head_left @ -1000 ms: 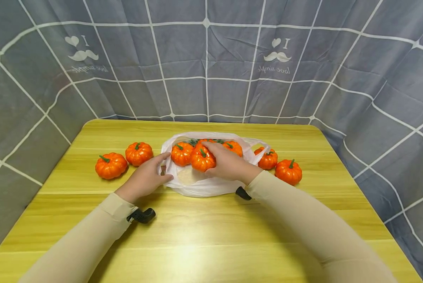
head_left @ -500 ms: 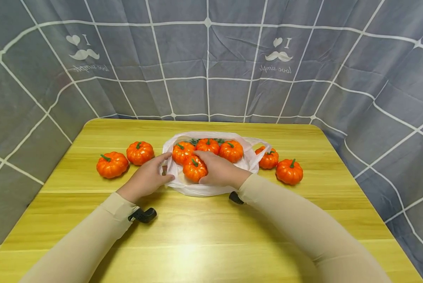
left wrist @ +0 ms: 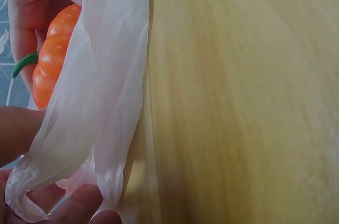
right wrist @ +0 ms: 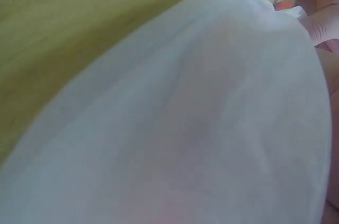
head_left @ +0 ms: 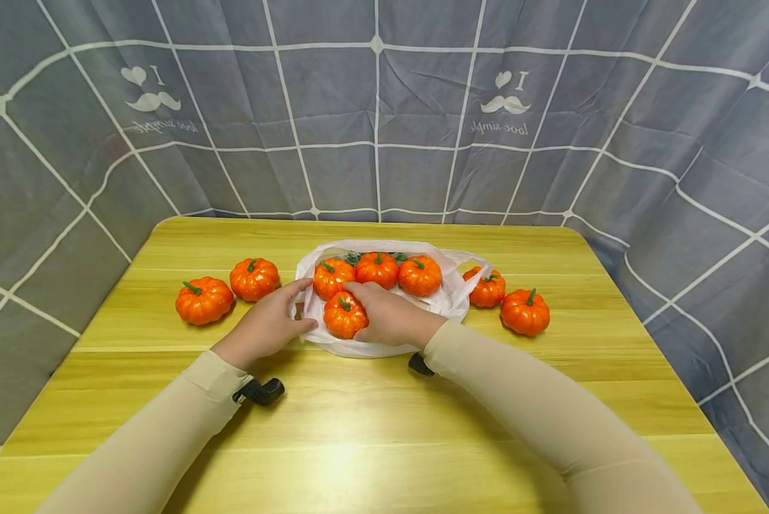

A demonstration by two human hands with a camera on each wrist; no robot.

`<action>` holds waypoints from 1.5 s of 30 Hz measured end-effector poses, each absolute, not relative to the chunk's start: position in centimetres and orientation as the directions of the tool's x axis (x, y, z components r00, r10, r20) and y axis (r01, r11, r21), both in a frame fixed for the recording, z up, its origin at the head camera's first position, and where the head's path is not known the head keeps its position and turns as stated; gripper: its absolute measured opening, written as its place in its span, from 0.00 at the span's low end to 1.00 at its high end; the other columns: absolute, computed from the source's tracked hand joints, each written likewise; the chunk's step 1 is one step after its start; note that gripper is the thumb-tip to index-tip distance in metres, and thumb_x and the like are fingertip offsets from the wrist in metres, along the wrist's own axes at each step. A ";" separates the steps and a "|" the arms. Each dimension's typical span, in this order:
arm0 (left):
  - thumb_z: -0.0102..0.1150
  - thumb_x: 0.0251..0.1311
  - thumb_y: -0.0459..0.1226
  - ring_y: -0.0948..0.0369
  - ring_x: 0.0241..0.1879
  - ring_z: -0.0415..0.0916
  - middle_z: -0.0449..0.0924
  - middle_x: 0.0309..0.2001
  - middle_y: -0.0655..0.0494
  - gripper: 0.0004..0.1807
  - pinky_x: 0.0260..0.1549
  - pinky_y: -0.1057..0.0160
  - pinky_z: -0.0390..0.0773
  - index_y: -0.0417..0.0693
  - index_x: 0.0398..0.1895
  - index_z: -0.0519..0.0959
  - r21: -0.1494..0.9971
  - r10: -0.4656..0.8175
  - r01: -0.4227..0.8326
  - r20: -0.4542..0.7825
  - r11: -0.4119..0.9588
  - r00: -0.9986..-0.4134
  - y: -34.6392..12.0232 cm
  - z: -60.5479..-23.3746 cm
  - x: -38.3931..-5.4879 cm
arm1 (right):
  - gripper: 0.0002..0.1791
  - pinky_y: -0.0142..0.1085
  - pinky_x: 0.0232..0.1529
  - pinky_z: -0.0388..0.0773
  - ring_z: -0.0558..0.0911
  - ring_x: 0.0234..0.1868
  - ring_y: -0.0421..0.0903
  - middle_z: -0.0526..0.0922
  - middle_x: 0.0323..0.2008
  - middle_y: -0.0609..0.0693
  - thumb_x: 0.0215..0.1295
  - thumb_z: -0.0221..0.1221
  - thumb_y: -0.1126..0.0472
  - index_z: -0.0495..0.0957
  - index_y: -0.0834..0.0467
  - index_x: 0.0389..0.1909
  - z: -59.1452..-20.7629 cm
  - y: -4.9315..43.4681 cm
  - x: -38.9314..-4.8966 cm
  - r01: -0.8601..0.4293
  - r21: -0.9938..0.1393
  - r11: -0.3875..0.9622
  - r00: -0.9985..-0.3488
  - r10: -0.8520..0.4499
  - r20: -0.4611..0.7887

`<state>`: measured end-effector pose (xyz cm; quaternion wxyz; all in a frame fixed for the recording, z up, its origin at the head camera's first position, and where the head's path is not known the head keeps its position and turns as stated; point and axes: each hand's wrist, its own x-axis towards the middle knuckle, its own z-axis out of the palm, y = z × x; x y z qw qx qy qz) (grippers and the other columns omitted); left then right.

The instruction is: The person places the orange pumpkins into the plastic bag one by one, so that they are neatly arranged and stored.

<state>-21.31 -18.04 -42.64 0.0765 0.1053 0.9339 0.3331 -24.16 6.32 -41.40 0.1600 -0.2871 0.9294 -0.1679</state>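
Observation:
A white plastic bag (head_left: pixel 358 348) lies open at the middle of the table, with several small orange pumpkins inside. Three of them, the left pumpkin (head_left: pixel 334 278), the middle pumpkin (head_left: pixel 377 269) and the right pumpkin (head_left: pixel 420 276), form a back row. My right hand (head_left: pixel 390 314) grips another pumpkin (head_left: pixel 345 315) from its right side, low in the bag's front left. My left hand (head_left: pixel 268 321) holds the bag's left edge, and the left wrist view shows fingers (left wrist: pixel 79 203) around the thin plastic. White film fills most of the right wrist view, hiding the right hand's grip.
Two pumpkins stand left of the bag, an outer pumpkin (head_left: pixel 204 300) and an inner pumpkin (head_left: pixel 254 279). On the right are a pumpkin (head_left: pixel 489 288) partly behind the bag handle and another pumpkin (head_left: pixel 525 312). A grey curtain (head_left: pixel 333 107) surrounds the wooden table (head_left: pixel 333 442).
My right hand has carried its pumpkin left and toward me, down into the bag's front left. The back row has come into fuller view. My left hand has stayed at the bag's edge.

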 end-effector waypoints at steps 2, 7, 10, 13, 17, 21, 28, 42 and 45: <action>0.70 0.67 0.43 0.44 0.64 0.74 0.72 0.73 0.36 0.44 0.68 0.38 0.73 0.44 0.82 0.60 0.639 0.248 0.144 -0.076 0.756 -0.966 -18.0 -42.7 -21.3 | 0.51 0.48 0.75 0.71 0.77 0.69 0.54 0.67 0.76 0.59 0.67 0.71 0.54 0.53 0.51 0.84 -41.5 6.3 -24.2 -0.481 -0.408 0.776 -0.782 -0.590 -0.200; 0.70 0.67 0.43 0.45 0.61 0.75 0.71 0.73 0.37 0.45 0.67 0.39 0.73 0.44 0.82 0.60 0.642 0.256 0.150 -0.074 0.752 -0.964 -18.0 -42.7 -21.3 | 0.50 0.48 0.79 0.66 0.73 0.73 0.54 0.68 0.77 0.58 0.68 0.71 0.54 0.53 0.53 0.84 -41.5 6.3 -24.1 -0.484 -0.426 0.764 -0.772 -0.602 -0.202; 0.69 0.67 0.42 0.47 0.56 0.76 0.73 0.71 0.37 0.44 0.61 0.43 0.77 0.44 0.82 0.60 0.638 0.263 0.161 -0.067 0.753 -0.962 -18.0 -42.6 -21.3 | 0.49 0.47 0.80 0.64 0.72 0.75 0.53 0.68 0.77 0.57 0.68 0.71 0.53 0.54 0.56 0.84 -41.5 6.2 -24.1 -0.488 -0.441 0.753 -0.769 -0.610 -0.192; 0.68 0.67 0.41 0.50 0.48 0.76 0.77 0.66 0.39 0.43 0.50 0.52 0.78 0.44 0.82 0.61 0.635 0.269 0.170 -0.063 0.754 -0.961 -18.1 -42.6 -21.3 | 0.49 0.46 0.80 0.64 0.71 0.76 0.53 0.69 0.77 0.57 0.68 0.71 0.51 0.56 0.57 0.83 -41.7 6.2 -24.1 -0.486 -0.450 0.750 -0.770 -0.610 -0.185; 0.68 0.67 0.40 0.52 0.43 0.75 0.79 0.61 0.40 0.43 0.44 0.56 0.75 0.44 0.82 0.61 0.636 0.272 0.170 -0.066 0.753 -0.960 -18.1 -42.6 -21.4 | 0.47 0.46 0.81 0.62 0.70 0.77 0.53 0.69 0.77 0.56 0.69 0.70 0.50 0.57 0.57 0.82 -41.7 6.1 -24.1 -0.484 -0.451 0.750 -0.770 -0.610 -0.188; 0.68 0.67 0.41 0.50 0.49 0.75 0.77 0.65 0.39 0.43 0.51 0.51 0.77 0.45 0.82 0.60 0.640 0.270 0.164 -0.071 0.751 -0.960 -18.1 -42.6 -21.3 | 0.47 0.46 0.80 0.63 0.71 0.76 0.53 0.70 0.76 0.57 0.69 0.70 0.50 0.58 0.56 0.82 -41.6 5.9 -23.9 -0.486 -0.452 0.748 -0.771 -0.611 -0.182; 0.68 0.67 0.41 0.46 0.57 0.75 0.70 0.74 0.37 0.43 0.61 0.42 0.76 0.46 0.83 0.60 0.649 0.266 0.153 -0.078 0.745 -0.961 -18.1 -42.5 -21.1 | 0.46 0.47 0.78 0.67 0.73 0.74 0.52 0.70 0.75 0.57 0.69 0.70 0.49 0.59 0.55 0.82 -41.7 5.8 -23.8 -0.486 -0.455 0.746 -0.775 -0.609 -0.172; 0.68 0.67 0.42 0.45 0.63 0.73 0.65 0.78 0.37 0.45 0.66 0.39 0.74 0.47 0.84 0.58 0.670 0.264 0.145 -0.079 0.728 -0.961 -18.1 -42.4 -21.1 | 0.48 0.47 0.81 0.63 0.70 0.77 0.53 0.68 0.78 0.57 0.69 0.69 0.48 0.56 0.55 0.83 -41.6 6.2 -23.7 -0.472 -0.460 0.752 -0.773 -0.604 -0.194; 0.68 0.67 0.43 0.46 0.63 0.73 0.64 0.78 0.37 0.45 0.66 0.40 0.74 0.46 0.84 0.58 0.666 0.264 0.148 -0.076 0.731 -0.962 -18.1 -42.5 -21.2 | 0.49 0.46 0.81 0.62 0.69 0.78 0.53 0.67 0.78 0.57 0.69 0.70 0.48 0.56 0.55 0.84 -41.5 6.5 -23.6 -0.468 -0.462 0.754 -0.776 -0.601 -0.194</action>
